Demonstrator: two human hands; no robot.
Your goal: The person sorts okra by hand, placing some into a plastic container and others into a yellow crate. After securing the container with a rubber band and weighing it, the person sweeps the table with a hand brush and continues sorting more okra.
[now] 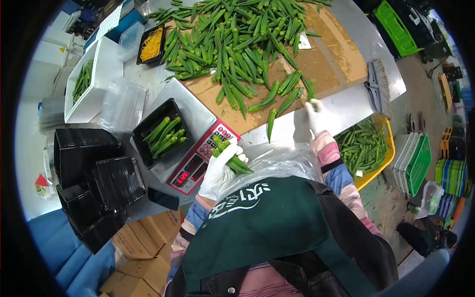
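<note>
Above the green apron (pixel 257 227), the gloved left hand (pixel 216 171) is clasping an okra bunch (pixel 239 166), its fingers wrapping over the pods while their tapered ends are pointing back toward the apron. The pods are looking light and fairly stiff, likely to snap or bruise under a hard squeeze and perhaps to slide over one another, so a loose wrap around their middles is seeming the kindest hold. Beside that hand, a red-fronted scale (pixel 218 129) is bearing a black tray (pixel 170 109), where more pods are lying roughly side by side. Well apart from the left, the gloved right hand (pixel 316 118) is extending forward, its forearm angling inward, fingertips meeting a single pod (pixel 310 90); blur is hiding whether they are pinching it or only touching. Beyond, the okra pile (pixel 237 42) is spreading across flattened cardboard (pixel 341 44).
</note>
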